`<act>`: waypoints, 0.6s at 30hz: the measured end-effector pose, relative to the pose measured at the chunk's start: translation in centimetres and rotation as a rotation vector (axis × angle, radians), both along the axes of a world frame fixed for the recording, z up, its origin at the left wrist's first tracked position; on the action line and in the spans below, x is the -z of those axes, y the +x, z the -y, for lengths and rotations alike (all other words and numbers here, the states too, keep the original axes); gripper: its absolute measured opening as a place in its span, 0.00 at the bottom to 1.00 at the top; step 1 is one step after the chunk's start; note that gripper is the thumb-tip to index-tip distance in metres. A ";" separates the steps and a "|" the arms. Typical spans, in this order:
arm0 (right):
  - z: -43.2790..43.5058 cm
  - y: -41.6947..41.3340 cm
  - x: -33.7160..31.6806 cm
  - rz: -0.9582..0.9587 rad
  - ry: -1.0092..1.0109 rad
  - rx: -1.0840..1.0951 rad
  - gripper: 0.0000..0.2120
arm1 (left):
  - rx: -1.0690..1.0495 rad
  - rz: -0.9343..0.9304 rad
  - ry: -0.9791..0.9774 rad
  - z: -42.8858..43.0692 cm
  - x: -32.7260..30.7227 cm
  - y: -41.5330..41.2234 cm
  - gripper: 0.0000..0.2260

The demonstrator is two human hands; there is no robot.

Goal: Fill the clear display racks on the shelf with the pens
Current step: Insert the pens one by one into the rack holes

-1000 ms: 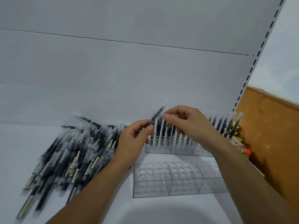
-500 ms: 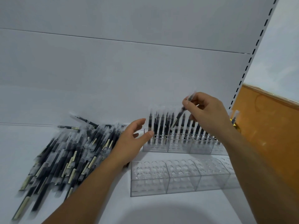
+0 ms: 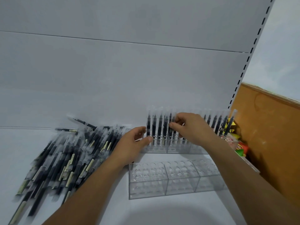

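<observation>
While the right hand (image 3: pixel 191 129) pinches one black pen (image 3: pixel 171 132) narrowly between thumb and fingertips, that pen stands near upright in the row already seated in the back rack (image 3: pixel 155 149). Its lower end is lost among neighbouring barrels, so I cannot tell whether it has found its hole. At six o'clock from this rack sits the front rack (image 3: pixel 178 181), its holes all bare; at nine o'clock the heap of loose pens (image 3: pixel 69 156) sprawls across the shelf (image 3: pixel 19 143), and at three o'clock some bright packets (image 3: pixel 240 148) crowd the corner. The likeliest slip, I judge, is the tip catching a rim between holes and the pen skating sideways. A harder push could then shove the light clear rack back or tilt it. The knuckles sit close over the standing pens too, so drawing the hand out carelessly could drag a neighbour crooked. The right hand arches from five o'clock, wrist raised and fingers curled down over the row. The left hand (image 3: pixel 134 143) comes from seven o'clock, loose and holding nothing, its thumb beside the back rack's left end; whether it touches is unclear.
</observation>
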State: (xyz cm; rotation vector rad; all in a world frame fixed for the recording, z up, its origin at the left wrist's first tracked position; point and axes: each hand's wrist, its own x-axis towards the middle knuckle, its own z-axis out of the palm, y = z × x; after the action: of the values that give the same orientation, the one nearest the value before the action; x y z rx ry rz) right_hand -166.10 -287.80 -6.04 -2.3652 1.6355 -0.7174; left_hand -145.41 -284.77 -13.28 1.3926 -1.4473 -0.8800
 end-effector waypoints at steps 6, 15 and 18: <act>0.3 0.0 -0.2 -0.013 0.033 0.024 0.10 | 0.037 0.059 0.030 0.6 -0.6 0.3 0.25; -0.3 -1.0 -1.2 -0.116 0.078 0.092 0.12 | 0.107 0.160 -0.004 -0.4 -2.5 1.0 0.27; -1.6 -0.8 -1.9 -0.177 0.004 0.126 0.12 | 0.055 0.160 -0.066 -1.8 -3.8 2.7 0.20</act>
State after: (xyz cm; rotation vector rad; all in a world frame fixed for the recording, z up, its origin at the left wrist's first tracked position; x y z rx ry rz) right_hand -166.90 -286.17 -4.18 -2.4001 1.8681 -0.5377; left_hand -142.69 -282.98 -9.49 1.4052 -1.6279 -0.7624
